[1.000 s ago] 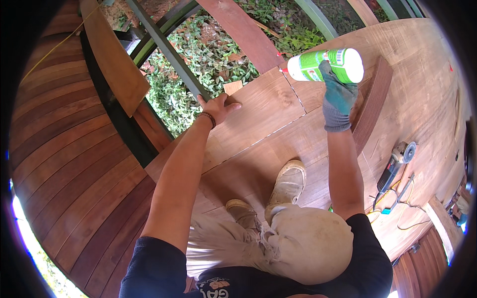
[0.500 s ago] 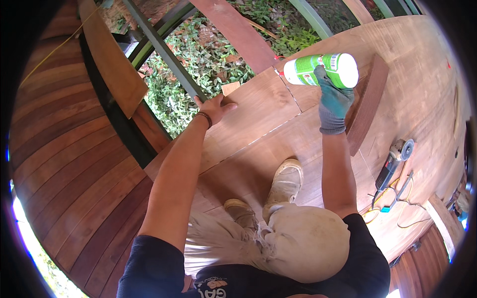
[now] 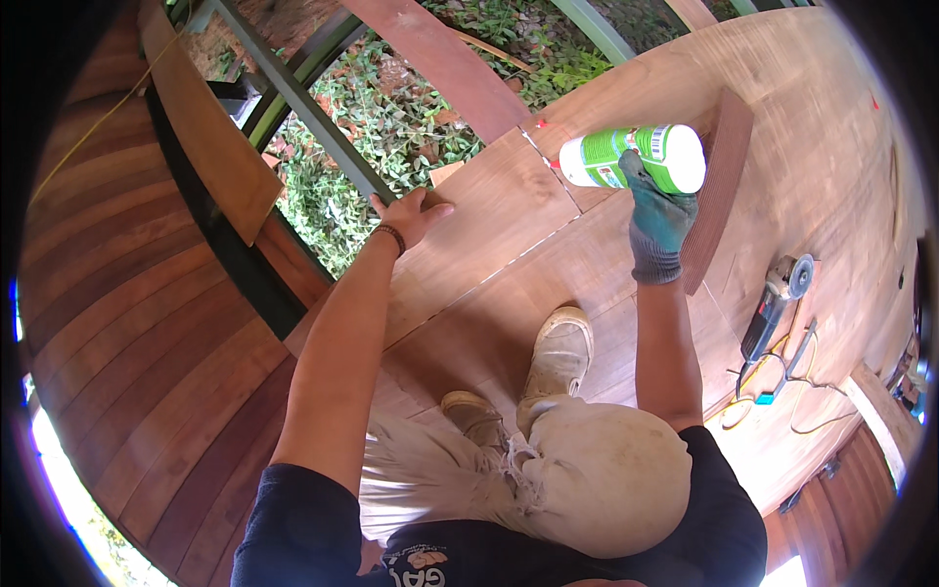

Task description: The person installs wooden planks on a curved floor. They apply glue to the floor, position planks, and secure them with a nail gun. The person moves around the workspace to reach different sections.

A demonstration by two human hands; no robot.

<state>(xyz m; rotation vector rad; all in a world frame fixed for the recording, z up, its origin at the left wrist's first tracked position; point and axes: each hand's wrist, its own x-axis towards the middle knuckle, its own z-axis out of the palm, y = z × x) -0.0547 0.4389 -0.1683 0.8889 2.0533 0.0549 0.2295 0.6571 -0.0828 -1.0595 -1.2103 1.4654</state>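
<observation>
Right arm (image 3: 668, 338) stretches forward, gloved right hand (image 3: 661, 217) clasping a green-and-white bottle (image 3: 634, 157) sideways above wooden panels (image 3: 489, 230), red nozzle (image 3: 555, 164) pointing left by a seam (image 3: 570, 196); left arm (image 3: 342, 342) reaches out, bare left hand (image 3: 411, 219) splayed loose at the panel edge (image 3: 492, 153) beside a metal beam (image 3: 303, 103).

The angle grinder (image 3: 768, 321) lies on the boards (image 3: 831, 176), right of the bottle (image 3: 650, 149).

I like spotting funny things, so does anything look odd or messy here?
Yes, a bit: the right grip, holding the green-and-white bottle, wears a glove, while the left grip is bare, so they don't match. Also, a grinder lies on the wooden floor beside untidy loops of cord, which could trip someone.
</observation>
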